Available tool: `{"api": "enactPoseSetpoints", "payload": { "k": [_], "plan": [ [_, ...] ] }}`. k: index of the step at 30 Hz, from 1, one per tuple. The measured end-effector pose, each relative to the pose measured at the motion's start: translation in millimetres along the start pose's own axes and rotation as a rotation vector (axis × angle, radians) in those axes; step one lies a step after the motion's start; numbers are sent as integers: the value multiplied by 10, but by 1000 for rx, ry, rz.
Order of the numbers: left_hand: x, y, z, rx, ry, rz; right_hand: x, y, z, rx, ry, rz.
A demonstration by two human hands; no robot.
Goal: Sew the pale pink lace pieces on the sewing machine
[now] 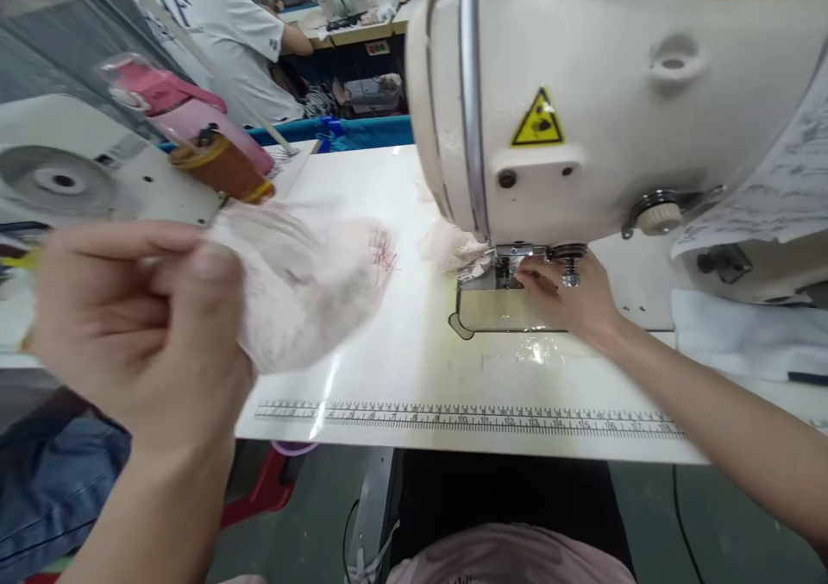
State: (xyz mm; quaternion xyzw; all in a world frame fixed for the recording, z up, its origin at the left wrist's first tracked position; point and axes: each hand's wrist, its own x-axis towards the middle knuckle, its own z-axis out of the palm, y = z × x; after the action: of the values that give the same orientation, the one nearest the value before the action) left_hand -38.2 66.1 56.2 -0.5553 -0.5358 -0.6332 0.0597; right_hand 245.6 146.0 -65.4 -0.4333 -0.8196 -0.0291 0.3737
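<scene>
My left hand (148, 308) is raised at the left, fingers closed in a pinch on a pale pink piece of fabric (310, 291) that hangs to the right, blurred by motion, with red marks at its far end. At the sewing machine (582, 75), my right hand (569, 291) has its fingers bent together close by the presser foot (508, 265). Whether those fingertips hold anything is too small to make out. Another bunched pale pink fabric piece (446, 243) lies just left of the presser foot.
A printed ruler (466, 417) runs along the front edge of the white table (375, 377). White cloth (730, 334) lies at the right. At the left stand another machine (65, 170), a brown thread cone (223, 166) and a pink bottle (213, 118). A person in a white shirt (213, 40) is behind.
</scene>
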Motion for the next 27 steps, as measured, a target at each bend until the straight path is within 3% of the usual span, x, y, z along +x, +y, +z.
{"api": "enactPoseSetpoints", "payload": {
  "k": [1,4,6,7,11,14,17,23,27],
  "plan": [
    [-92,74,130,-41,-127,-69,7,2,-3,-1,-11,13],
    [-334,141,510,-150,-729,-318,17,19,-11,-29,-31,33],
    [-462,77,712,-33,-1007,-253,13,35,-12,-41,-30,31],
    [-521,36,786,58,-1048,-139,10,42,-12,-37,-25,38],
    [-760,-42,912,190,-941,500,-1,42,-35,27,23,81],
    [-920,-25,937,229,-949,773,-1,11,-76,49,-17,-54],
    [-992,-60,977,328,-984,771,-12,-16,-92,-32,-68,-191],
    [-891,-175,964,308,-1094,713,-53,-38,-83,-142,-227,-74],
    [-818,-168,910,282,-1125,712,-65,-117,-141,-223,-213,-216]
  ]
}}
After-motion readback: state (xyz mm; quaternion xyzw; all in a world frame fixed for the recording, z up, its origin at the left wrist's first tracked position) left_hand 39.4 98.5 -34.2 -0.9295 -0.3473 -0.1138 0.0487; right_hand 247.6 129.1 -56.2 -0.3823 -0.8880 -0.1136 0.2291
